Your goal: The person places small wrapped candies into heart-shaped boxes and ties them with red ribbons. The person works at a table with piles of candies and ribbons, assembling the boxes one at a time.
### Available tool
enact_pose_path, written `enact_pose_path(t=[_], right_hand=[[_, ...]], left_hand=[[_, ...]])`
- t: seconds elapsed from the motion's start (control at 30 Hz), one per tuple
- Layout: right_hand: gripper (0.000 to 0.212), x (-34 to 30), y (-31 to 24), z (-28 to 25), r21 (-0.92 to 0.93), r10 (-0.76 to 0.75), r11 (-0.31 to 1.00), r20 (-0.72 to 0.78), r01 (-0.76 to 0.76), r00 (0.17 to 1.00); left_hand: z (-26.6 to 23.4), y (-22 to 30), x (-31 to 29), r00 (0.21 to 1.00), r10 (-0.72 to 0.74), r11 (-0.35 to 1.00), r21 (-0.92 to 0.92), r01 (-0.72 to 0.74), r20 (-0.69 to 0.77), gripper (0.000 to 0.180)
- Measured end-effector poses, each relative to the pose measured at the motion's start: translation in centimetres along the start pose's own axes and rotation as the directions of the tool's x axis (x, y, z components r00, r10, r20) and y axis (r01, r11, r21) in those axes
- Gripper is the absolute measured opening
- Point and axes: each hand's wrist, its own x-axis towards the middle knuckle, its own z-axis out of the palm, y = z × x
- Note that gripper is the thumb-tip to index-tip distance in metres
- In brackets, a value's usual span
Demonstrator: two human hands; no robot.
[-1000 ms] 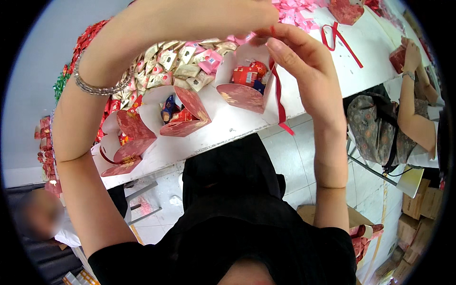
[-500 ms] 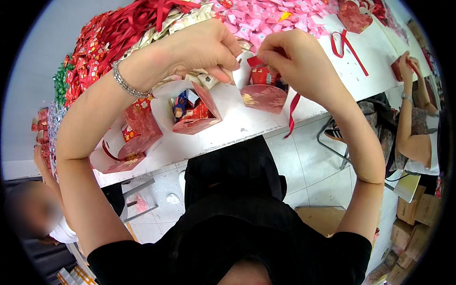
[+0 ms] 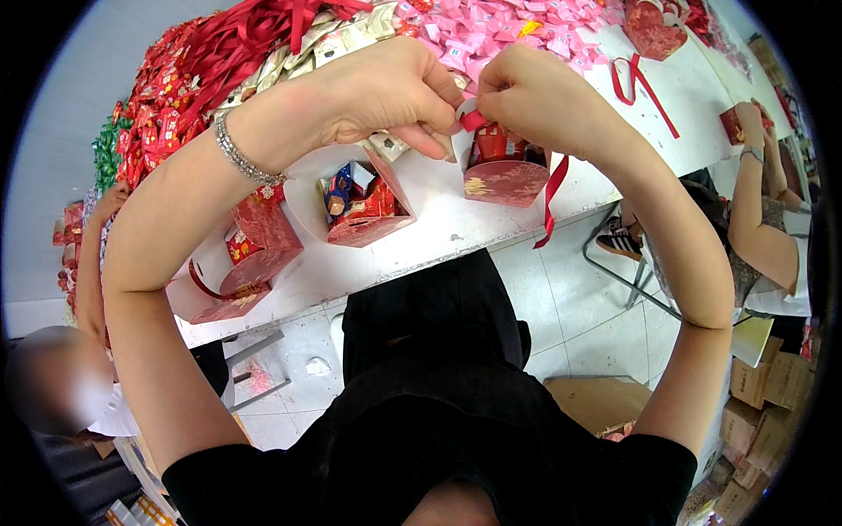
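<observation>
My left hand (image 3: 421, 101) is closed in a pinch at the pale upright flap of a red-patterned candy box (image 3: 507, 184), near its left edge. My right hand (image 3: 531, 92) pinches a red ribbon (image 3: 473, 118) just beside that flap; the fingertips are partly hidden. The ribbon's loose tail (image 3: 553, 202) hangs from the box's right side over the table edge. Red-wrapped sweets (image 3: 494, 143) show inside. To its left sits an open box (image 3: 373, 232) filled with red and blue sweets. Another box (image 3: 263, 250) with a ribbon in it stands farther left, partly behind my left forearm.
Heaps of pink sweets (image 3: 474, 44), red ribbons (image 3: 254, 39), cream packets (image 3: 351, 44) and red packets (image 3: 167, 105) cover the back of the white table (image 3: 438, 232). A ribbon (image 3: 645, 96) lies right. Co-workers sit at both sides. Cartons (image 3: 772, 421) stand on the floor.
Both hands and the candy box have shifted slightly right and away from the table's front edge. The ribbon's tail has moved with them. The left co-worker's hand has reached up to the packets.
</observation>
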Motion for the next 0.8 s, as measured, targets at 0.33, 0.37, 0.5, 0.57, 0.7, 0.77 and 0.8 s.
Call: enact_pose_path(t=[0.33,0.37,0.5,0.57,0.7,0.77,0.8], right_hand=[[0.019,-0.2,0.5,0.6,0.046,-0.025,0.999,-0.007,0.026,1.000],[0.019,-0.2,0.6,0.7,0.018,-0.038,0.999,-0.030,0.038,0.999],[0.020,0.0,0.3,0.7,-0.016,0.002,1.000,-0.068,-0.003,0.998],[0.021,-0.1,0.0,0.5,-0.020,0.026,0.999,-0.044,-0.027,0.999],[0.023,-0.3,-0.3,0.1,0.058,0.074,0.996,0.003,-0.074,0.997],[0.024,-0.2,-0.1,-0.2,0.097,0.066,0.993,0.049,-0.070,0.997],[0.023,-0.1,-0.1,-0.3,0.075,0.081,0.994,0.033,-0.083,0.996]], left_hand=[[-0.1,-0.3,-0.1,1.000,-0.006,1.000,0.013,0.006,-0.001,0.033],[0.0,-0.3,-0.1,1.000,0.003,1.000,0.012,-0.003,0.003,0.033],[-0.1,-0.2,0.1,0.999,-0.011,1.000,0.017,0.010,0.037,0.033],[-0.2,-0.1,0.1,0.998,-0.019,1.000,0.010,0.018,0.067,0.032],[-0.4,-0.1,0.2,0.994,-0.082,0.984,-0.152,0.093,0.074,0.030],[-0.2,-0.2,0.2,0.994,-0.035,0.999,-0.029,0.038,0.107,0.029],[-0.2,-0.2,0.3,0.994,-0.071,0.997,0.002,0.071,0.081,0.027]])
